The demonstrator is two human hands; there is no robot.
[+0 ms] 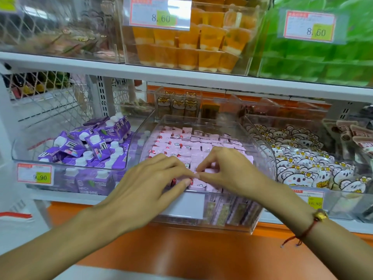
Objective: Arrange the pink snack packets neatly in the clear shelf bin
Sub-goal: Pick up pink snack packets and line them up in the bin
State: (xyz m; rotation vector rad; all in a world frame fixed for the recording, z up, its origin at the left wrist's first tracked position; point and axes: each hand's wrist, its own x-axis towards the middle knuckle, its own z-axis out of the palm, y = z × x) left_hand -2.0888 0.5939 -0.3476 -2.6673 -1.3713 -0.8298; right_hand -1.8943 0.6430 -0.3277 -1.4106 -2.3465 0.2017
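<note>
The clear shelf bin [264, 150] stands in the middle of the lower shelf, filled with rows of pink snack packets [181, 144]. Both hands are over its front edge. My left hand [149, 178] lies flat with its fingertips pressing on the front packets. My right hand [228, 170] comes in from the right, its thumb and forefinger pinching a pink packet [210, 170] at the front row. The fingertips of both hands meet near the bin's front middle. Packets under the hands are hidden.
A bin of purple drink cartons [90, 142] stands to the left, a bin of koala-printed packets [302, 162] to the right. The shelf above carries orange jelly cups [191, 47] and green packs [323, 61]. An orange ledge [191, 249] runs below the bins.
</note>
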